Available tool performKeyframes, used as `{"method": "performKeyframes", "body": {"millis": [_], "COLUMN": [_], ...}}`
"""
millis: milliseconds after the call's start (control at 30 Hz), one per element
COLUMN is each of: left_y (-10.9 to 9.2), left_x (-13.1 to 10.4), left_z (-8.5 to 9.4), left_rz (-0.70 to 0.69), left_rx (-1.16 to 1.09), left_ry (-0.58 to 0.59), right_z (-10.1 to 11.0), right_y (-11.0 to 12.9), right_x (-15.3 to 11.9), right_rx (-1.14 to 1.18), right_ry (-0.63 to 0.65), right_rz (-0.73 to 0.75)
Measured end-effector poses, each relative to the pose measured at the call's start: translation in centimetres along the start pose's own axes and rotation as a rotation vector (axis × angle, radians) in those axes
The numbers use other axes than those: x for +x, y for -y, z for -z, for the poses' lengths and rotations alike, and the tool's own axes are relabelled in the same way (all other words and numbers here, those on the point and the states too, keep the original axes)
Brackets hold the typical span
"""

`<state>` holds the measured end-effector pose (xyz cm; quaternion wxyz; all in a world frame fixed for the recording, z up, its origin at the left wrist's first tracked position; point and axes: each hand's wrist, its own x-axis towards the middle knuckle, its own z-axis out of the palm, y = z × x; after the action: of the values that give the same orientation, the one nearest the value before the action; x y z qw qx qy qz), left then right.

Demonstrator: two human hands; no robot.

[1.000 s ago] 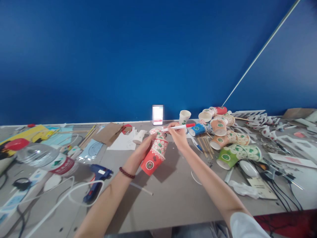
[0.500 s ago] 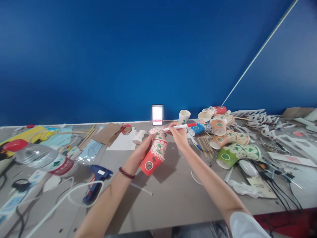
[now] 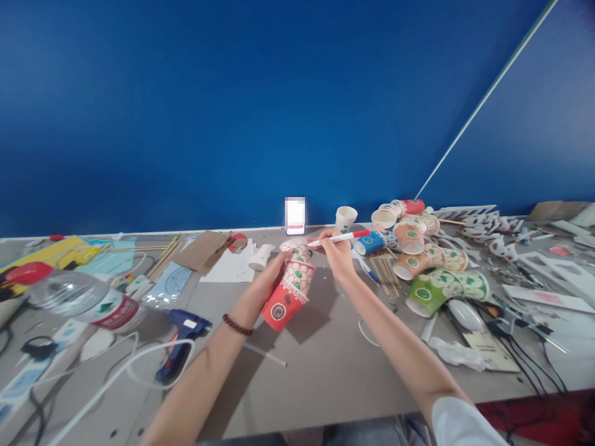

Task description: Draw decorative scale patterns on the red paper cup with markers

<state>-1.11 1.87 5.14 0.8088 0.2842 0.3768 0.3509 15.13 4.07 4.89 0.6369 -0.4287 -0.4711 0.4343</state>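
Note:
My left hand (image 3: 273,274) is wrapped round a joined row of paper cups (image 3: 297,277), tilted above the table. The lowest cup is red with a round green mark, and those above it are white with red scallop lines and green spots. In my right hand (image 3: 338,255) is a marker pen (image 3: 348,236) with a white barrel and a red end. Its tip points left, at the upper white cup; whether it touches the cup I cannot tell. A phone (image 3: 295,217) with a lit screen leans on the blue wall just beyond the cups.
Other joined cups (image 3: 427,294) lie to the right, near wooden sticks (image 3: 385,272) and a white cup (image 3: 346,218). On the left are a blue glue gun (image 3: 179,344), a water bottle (image 3: 88,297), a power strip (image 3: 41,365), cardboard (image 3: 199,249) and paper (image 3: 227,266).
The marker's tip has shifted very slightly at the upper cup, with my right hand moving along. The cup row has turned a little in my left hand.

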Motion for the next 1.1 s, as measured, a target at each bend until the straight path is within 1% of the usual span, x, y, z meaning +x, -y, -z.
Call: {"method": "performKeyframes", "body": {"millis": [233,433,700,833,933,1000,1100], "left_y": [0.0,0.1,0.1,0.1,0.0,-0.1,-0.1], "left_x": [0.4,0.3,0.5,0.9,1.1,1.1,1.1], "left_z": [0.2,0.2,0.4,0.6,0.6,0.5,0.3], "left_rz": [0.003,0.009,-0.004,0.002,-0.030,-0.051,-0.043], "left_rx": [0.003,0.000,-0.031,-0.020,0.011,0.039,0.071], "left_ry": [-0.017,0.012,0.019,0.037,0.052,0.043,0.009], "right_z": [0.1,0.1,0.1,0.0,-0.1,-0.1,0.0], "right_y": [0.0,0.2,0.5,0.6,0.6,0.6,0.5], "right_x": [0.0,-0.2,-0.2,-0.2,-0.1,0.0,0.1], "right_rx": [0.030,0.019,0.032,0.100,0.152,0.169,0.181], "right_ry": [0.011,0.013,0.017,0.012,0.006,-0.005,-0.023], "right_rz": [0.008,0.003,-0.007,-0.026,-0.062,-0.076,-0.090]}}
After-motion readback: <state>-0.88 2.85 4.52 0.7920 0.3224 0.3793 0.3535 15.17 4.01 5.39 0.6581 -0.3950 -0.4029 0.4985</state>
